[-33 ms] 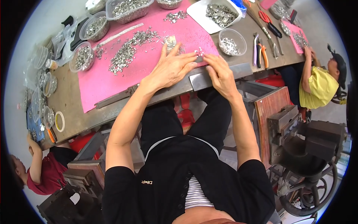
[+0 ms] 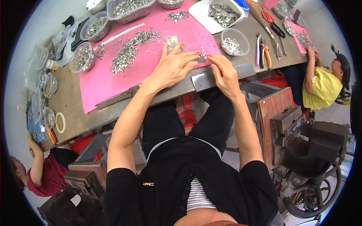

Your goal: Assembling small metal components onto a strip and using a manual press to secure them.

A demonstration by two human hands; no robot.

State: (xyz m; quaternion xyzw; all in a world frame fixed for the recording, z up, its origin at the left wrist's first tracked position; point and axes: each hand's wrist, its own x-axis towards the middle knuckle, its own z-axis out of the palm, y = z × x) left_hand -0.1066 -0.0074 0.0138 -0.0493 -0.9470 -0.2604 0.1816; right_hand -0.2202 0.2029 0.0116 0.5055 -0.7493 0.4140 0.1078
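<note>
My left hand (image 2: 171, 67) lies palm down over the near part of the pink mat (image 2: 98, 84), its fingers stretched and spread. Beneath those fingers is a small clear packet (image 2: 173, 40) with a tan patch, partly hidden. A few tiny shiny metal pieces (image 2: 203, 52) lie between the two hands. At the mat's right front corner, my right hand (image 2: 225, 73) has its fingers extended toward these pieces, its thumb apart from them. I see nothing held in either hand. To the left, a larger heap of small metal parts (image 2: 124, 56) spreads over the mat.
A white tray (image 2: 196, 13) and a round clear tub (image 2: 245, 41) hold metal parts; more tubs (image 2: 77, 67) stand left. Pliers (image 2: 263, 54) lie right. A metal plate (image 2: 203, 81) sits at the bench edge. Co-workers (image 2: 322, 88) sit on both sides, beside hand presses (image 2: 301, 150).
My right hand has shifted very slightly to the right, and the left fingers have moved a little. The small pieces between the hands show a bit more.
</note>
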